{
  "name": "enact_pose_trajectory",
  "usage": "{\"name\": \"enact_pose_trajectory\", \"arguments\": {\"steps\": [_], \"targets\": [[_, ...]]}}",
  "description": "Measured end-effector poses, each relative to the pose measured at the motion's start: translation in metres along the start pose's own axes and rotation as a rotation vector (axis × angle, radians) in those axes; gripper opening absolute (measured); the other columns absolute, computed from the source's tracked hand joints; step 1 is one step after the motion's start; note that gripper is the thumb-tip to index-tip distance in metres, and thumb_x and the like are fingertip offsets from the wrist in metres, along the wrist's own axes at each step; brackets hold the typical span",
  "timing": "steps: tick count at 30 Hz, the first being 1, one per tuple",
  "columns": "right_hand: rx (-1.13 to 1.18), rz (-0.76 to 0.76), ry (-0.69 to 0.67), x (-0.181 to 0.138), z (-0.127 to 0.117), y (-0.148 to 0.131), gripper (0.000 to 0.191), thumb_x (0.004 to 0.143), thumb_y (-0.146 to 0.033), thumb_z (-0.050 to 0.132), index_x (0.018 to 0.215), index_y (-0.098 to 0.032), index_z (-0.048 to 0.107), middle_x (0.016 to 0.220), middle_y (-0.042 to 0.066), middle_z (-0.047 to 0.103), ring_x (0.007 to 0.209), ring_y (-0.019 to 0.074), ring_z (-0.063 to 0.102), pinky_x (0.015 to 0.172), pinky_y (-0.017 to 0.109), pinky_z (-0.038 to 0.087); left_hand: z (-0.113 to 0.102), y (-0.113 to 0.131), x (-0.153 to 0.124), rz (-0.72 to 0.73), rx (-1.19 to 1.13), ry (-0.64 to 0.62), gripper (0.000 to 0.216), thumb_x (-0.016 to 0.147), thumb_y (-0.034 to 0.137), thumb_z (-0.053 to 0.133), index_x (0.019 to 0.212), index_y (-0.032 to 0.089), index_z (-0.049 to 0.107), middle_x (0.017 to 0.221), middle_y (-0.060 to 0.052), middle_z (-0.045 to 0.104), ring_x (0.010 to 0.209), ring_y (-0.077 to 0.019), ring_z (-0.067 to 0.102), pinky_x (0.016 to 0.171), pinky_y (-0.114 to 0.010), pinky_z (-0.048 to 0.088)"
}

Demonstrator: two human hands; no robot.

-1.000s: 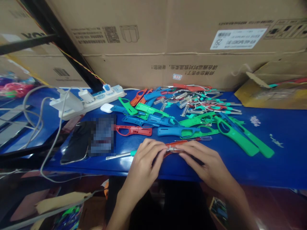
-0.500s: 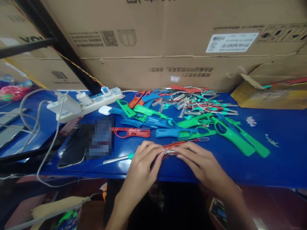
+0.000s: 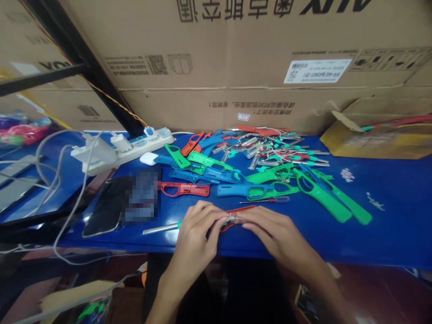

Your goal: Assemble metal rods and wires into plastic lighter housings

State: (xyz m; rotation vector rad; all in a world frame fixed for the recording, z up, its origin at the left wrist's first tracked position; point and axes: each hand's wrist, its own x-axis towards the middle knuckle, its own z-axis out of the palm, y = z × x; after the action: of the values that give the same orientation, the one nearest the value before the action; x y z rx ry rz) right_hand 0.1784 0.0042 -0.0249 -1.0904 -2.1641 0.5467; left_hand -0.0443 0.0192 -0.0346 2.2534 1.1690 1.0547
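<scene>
My left hand [image 3: 197, 234] and my right hand [image 3: 275, 227] meet at the front of the blue table, fingertips pinched round a gas lighter with a red handle shell [image 3: 243, 209]. Between the fingertips shows a small clear fuel tank [image 3: 235, 219] with a pale metallic end; its right part is under my right fingers. Out from the left hand's far side runs a metal lighter tube [image 3: 160, 229] with a teal collar, and the hand covers where it joins. Just beyond my hands lies a screwdriver [image 3: 279, 199] with a clear reddish handle.
Red, blue and green handle shells [image 3: 241, 190] lie across the table behind my hands. Farther back is a heap of clear tanks, wires and metal tubes [image 3: 256, 150]. A phone [image 3: 104, 207] and a power strip [image 3: 135, 150] are at left, an open carton [image 3: 378, 141] at right.
The camera view has tilted up slightly. My fingertips have shifted a little on the lighter, and more of the clear tank shows between them. The things on the table lie as before.
</scene>
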Motion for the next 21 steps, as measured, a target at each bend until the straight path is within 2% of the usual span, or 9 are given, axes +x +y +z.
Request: {"name": "enact_pose_trajectory", "arguments": {"steps": [11, 16, 21], "targets": [[-0.067, -0.029, 0.162, -0.0027, 0.0019, 0.0020, 0.022, 0.104, -0.020, 0.053, 0.120, -0.024, 0.068, 0.113, 0.003, 0.075, 0.103, 0.0157, 0.071, 0.091, 0.030, 0.059, -0.0041, 0.0048, 0.0050, -0.063, -0.068, 0.003, 0.011, 0.104, 0.022, 0.057, 0.104, 0.023, 0.068, 0.102, -0.004, 0.074, 0.100, -0.0215, 0.061, 0.087, -0.038, 0.045], [-0.029, -0.027, 0.108, -0.0031, -0.0004, 0.0014, 0.023, 0.104, -0.018, 0.053, 0.122, -0.026, 0.066, 0.114, 0.002, 0.074, 0.104, 0.0141, 0.069, 0.091, 0.028, 0.057, -0.0038, 0.0047, 0.0042, -0.080, -0.077, -0.019, 0.010, 0.103, 0.021, 0.059, 0.099, 0.023, 0.068, 0.100, -0.001, 0.073, 0.097, -0.0193, 0.060, 0.088, -0.037, 0.042], [0.017, 0.027, 0.016, -0.0046, -0.0021, 0.0009, 0.024, 0.106, -0.020, 0.050, 0.123, -0.028, 0.065, 0.121, -0.001, 0.072, 0.111, 0.0126, 0.066, 0.097, 0.028, 0.053, -0.0064, 0.0044, 0.0027, -0.040, -0.098, -0.026, 0.009, 0.101, 0.019, 0.061, 0.098, 0.023, 0.068, 0.098, -0.001, 0.074, 0.096, -0.0191, 0.061, 0.088, -0.037, 0.042]]}}
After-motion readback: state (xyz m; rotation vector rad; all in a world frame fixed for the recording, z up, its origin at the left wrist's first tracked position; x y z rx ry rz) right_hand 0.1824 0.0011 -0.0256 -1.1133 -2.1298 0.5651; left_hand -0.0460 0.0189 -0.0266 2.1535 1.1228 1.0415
